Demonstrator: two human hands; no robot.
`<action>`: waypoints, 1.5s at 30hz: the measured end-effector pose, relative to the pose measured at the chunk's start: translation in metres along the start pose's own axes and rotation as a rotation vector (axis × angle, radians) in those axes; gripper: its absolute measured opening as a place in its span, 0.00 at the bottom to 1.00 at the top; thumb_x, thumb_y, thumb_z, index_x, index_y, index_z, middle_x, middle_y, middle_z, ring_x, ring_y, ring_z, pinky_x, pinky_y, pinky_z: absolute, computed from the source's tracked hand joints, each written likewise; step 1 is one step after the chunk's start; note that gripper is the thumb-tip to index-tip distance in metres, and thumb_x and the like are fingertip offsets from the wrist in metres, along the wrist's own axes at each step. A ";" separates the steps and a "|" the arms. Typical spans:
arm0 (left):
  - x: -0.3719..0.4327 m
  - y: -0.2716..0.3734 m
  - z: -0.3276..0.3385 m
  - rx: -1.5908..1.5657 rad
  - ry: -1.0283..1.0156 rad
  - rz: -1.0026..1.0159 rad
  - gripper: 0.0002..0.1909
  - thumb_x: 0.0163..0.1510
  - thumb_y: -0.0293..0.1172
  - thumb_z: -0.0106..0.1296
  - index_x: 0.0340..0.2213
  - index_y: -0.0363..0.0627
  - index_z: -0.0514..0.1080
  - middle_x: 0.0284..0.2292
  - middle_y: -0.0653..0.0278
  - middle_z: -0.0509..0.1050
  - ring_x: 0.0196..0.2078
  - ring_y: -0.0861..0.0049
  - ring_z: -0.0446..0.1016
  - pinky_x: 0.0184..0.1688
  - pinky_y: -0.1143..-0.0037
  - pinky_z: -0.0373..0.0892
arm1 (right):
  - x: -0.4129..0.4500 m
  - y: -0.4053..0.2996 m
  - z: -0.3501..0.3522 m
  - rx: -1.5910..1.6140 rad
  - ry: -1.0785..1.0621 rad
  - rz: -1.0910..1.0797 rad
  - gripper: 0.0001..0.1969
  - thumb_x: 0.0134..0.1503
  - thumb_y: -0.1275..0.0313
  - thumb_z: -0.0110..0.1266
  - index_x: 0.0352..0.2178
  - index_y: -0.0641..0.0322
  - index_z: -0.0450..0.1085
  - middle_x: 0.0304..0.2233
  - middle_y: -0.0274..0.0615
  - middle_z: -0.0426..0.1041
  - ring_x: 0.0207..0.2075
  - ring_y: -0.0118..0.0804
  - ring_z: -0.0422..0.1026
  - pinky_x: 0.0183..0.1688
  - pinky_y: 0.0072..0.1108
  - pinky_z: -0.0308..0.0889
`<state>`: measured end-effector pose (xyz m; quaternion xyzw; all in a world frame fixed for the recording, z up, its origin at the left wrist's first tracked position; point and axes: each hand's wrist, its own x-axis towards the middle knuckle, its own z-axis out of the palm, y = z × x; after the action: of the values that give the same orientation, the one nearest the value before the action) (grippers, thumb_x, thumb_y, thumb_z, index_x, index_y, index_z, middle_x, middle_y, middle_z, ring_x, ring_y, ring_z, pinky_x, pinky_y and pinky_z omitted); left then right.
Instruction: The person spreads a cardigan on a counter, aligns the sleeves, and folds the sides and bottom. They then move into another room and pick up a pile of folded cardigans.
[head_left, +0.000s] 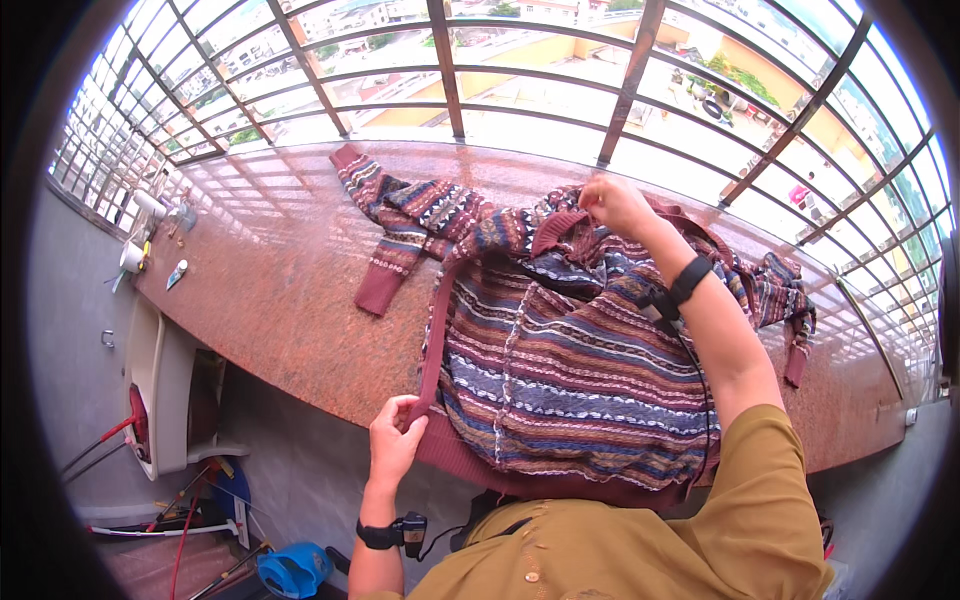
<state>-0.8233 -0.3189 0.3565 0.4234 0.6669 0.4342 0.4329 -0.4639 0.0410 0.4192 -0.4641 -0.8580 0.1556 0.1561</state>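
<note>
A striped knit cardigan in maroon, blue, brown and white lies spread on a reddish granite counter, its inner side with loose yarn and a seam facing up. My left hand pinches the maroon ribbed front band near the lower left corner, at the counter's front edge. Up by the neck, my right hand has its fingers closed on the knit beside a maroon ribbed edge; exactly what they grip is partly hidden. One sleeve lies folded at the left, another sleeve at the right.
A window with metal bars runs along the counter's back. At the left end stand a white cup and a small bottle. Below are a white basin, brooms or mops and a blue bucket.
</note>
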 end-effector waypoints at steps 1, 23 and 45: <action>-0.002 0.002 -0.001 0.000 -0.003 -0.001 0.14 0.49 0.17 0.55 0.40 0.37 0.71 0.33 0.66 0.76 0.34 0.85 0.74 0.38 0.82 0.70 | -0.006 0.005 0.001 -0.025 -0.065 -0.054 0.09 0.45 0.79 0.54 0.29 0.56 0.76 0.33 0.45 0.73 0.36 0.47 0.73 0.41 0.32 0.69; 0.024 -0.013 0.021 0.493 -0.058 0.101 0.29 0.43 0.23 0.63 0.48 0.37 0.67 0.31 0.61 0.69 0.29 0.75 0.70 0.34 0.76 0.71 | -0.123 0.037 -0.043 0.717 0.598 0.313 0.03 0.59 0.77 0.49 0.30 0.66 0.67 0.20 0.33 0.68 0.21 0.21 0.67 0.25 0.15 0.63; 0.045 -0.010 -0.010 0.654 -0.186 0.091 0.25 0.43 0.32 0.63 0.43 0.37 0.69 0.20 0.59 0.74 0.24 0.70 0.75 0.29 0.70 0.70 | -0.803 -0.034 0.076 0.070 0.625 2.329 0.10 0.50 0.72 0.50 0.32 0.67 0.73 0.30 0.55 0.76 0.32 0.52 0.77 0.34 0.38 0.72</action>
<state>-0.8466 -0.2809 0.3404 0.6069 0.7090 0.1755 0.3133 -0.1025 -0.6639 0.2657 -0.9728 0.1546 0.1072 0.1354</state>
